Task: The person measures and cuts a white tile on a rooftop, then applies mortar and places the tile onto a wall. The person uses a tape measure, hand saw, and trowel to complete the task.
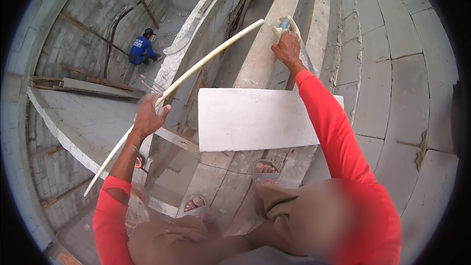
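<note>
My left hand (148, 117) is closed round a long, thin, pale rod (211, 63), its fingers partly hidden by the back of the hand. The rod runs at a slant from beside my left forearm to near my right hand. My right hand (288, 48) grips what looks like a handsaw (288, 25) by its cream and blue handle. Its grey blade is partly hidden by my arm. Between my arms, a white rectangular block (255, 119) lies flat across the planks, its right end partly covered by my right forearm.
My sandalled feet stand on wooden planks (213, 179). A rough-topped block wall (196, 19) rises left of them, with a drop beyond where a co-worker in blue (141, 49) crouches below. On the right runs a wall of large grey blocks (378, 78). An orange-and-black round tool (139, 161) sits by my left forearm.
</note>
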`<state>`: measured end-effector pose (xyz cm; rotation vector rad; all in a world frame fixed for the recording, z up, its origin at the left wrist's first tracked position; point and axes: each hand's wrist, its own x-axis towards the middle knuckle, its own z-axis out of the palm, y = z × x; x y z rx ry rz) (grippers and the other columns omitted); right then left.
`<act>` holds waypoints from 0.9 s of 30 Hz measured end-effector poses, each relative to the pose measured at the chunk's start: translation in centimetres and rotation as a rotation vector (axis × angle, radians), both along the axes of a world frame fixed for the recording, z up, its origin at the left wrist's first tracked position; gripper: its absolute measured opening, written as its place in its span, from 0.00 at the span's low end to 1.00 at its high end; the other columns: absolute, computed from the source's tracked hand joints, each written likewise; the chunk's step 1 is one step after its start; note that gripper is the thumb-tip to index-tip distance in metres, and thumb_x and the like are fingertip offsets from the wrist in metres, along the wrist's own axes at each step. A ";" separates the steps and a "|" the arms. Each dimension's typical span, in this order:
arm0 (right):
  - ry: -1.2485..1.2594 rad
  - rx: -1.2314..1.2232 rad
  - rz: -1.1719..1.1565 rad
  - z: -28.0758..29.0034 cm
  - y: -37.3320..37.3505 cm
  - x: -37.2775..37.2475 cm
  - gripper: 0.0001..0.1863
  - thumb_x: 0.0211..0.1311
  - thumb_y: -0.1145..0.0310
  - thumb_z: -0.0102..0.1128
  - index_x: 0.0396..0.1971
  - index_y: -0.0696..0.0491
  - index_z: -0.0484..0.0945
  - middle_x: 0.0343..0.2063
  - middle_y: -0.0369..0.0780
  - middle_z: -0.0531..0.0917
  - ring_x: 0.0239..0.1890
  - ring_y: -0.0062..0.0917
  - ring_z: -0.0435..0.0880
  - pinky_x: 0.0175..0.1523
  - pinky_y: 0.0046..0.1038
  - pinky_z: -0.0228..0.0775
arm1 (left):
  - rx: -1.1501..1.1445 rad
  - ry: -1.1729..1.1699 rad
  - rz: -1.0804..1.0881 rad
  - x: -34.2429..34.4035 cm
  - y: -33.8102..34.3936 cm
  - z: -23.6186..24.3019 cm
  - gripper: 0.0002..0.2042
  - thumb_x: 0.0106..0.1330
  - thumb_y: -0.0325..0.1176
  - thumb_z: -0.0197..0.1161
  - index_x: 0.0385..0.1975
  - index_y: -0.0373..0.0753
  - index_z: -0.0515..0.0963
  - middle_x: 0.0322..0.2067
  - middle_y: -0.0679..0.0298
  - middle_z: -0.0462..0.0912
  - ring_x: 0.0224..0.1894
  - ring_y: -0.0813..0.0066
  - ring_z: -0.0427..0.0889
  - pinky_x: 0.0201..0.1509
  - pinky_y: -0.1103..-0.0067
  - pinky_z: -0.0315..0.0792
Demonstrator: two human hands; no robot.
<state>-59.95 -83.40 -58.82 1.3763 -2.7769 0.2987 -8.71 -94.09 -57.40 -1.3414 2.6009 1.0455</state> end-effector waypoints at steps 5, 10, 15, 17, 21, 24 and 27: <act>-0.061 0.105 -0.029 -0.4 -0.2 -1.4 0.23 0.55 0.67 0.68 0.50 0.63 0.81 0.46 0.57 0.87 0.55 0.52 0.84 0.62 0.52 0.72 | 0.224 0.074 0.042 -5.9 2.0 -1.0 0.41 0.72 0.58 0.69 0.72 0.27 0.71 0.73 0.38 0.69 0.77 0.42 0.67 0.81 0.60 0.63; -0.069 0.121 0.122 -1.3 0.3 -1.1 0.23 0.57 0.67 0.68 0.51 0.62 0.81 0.46 0.56 0.87 0.56 0.50 0.84 0.62 0.51 0.70 | -0.275 -0.164 0.012 -4.8 -3.2 -6.7 0.39 0.71 0.56 0.70 0.72 0.32 0.72 0.77 0.40 0.63 0.78 0.38 0.63 0.80 0.54 0.63; 0.040 0.149 0.079 -2.4 0.0 -1.7 0.23 0.57 0.64 0.71 0.49 0.62 0.82 0.47 0.56 0.87 0.57 0.50 0.83 0.63 0.55 0.68 | -0.168 -0.133 -0.071 -3.4 -5.0 -11.8 0.25 0.76 0.48 0.66 0.66 0.40 0.76 0.72 0.39 0.68 0.71 0.34 0.71 0.72 0.53 0.70; 0.015 0.112 0.062 -2.7 -0.1 -2.1 0.22 0.56 0.65 0.70 0.48 0.62 0.83 0.47 0.56 0.87 0.57 0.51 0.82 0.64 0.57 0.67 | -0.104 -0.047 0.049 -3.2 -3.9 -12.4 0.20 0.78 0.45 0.63 0.62 0.40 0.77 0.64 0.36 0.77 0.64 0.33 0.78 0.64 0.52 0.75; 0.057 -0.147 -0.016 -3.1 -0.2 -2.4 0.21 0.56 0.66 0.69 0.46 0.64 0.83 0.47 0.57 0.87 0.56 0.54 0.81 0.64 0.57 0.67 | 0.003 -0.119 0.128 -3.2 -3.2 -12.1 0.17 0.79 0.45 0.62 0.55 0.38 0.76 0.44 0.37 0.86 0.49 0.31 0.84 0.51 0.49 0.76; 0.074 -0.041 0.123 -3.1 -0.3 -2.3 0.20 0.55 0.69 0.69 0.44 0.66 0.82 0.45 0.56 0.86 0.54 0.53 0.81 0.62 0.53 0.69 | -0.027 -0.097 0.059 -2.9 -3.7 -12.2 0.17 0.80 0.46 0.61 0.53 0.37 0.75 0.39 0.38 0.87 0.47 0.31 0.85 0.49 0.49 0.76; 0.075 0.044 0.176 -3.0 -0.7 -2.0 0.17 0.52 0.71 0.68 0.40 0.65 0.83 0.44 0.55 0.84 0.50 0.50 0.79 0.59 0.50 0.69 | 0.007 -0.060 0.057 -2.5 -3.8 -13.4 0.20 0.79 0.46 0.61 0.60 0.38 0.74 0.44 0.38 0.86 0.50 0.31 0.84 0.52 0.49 0.76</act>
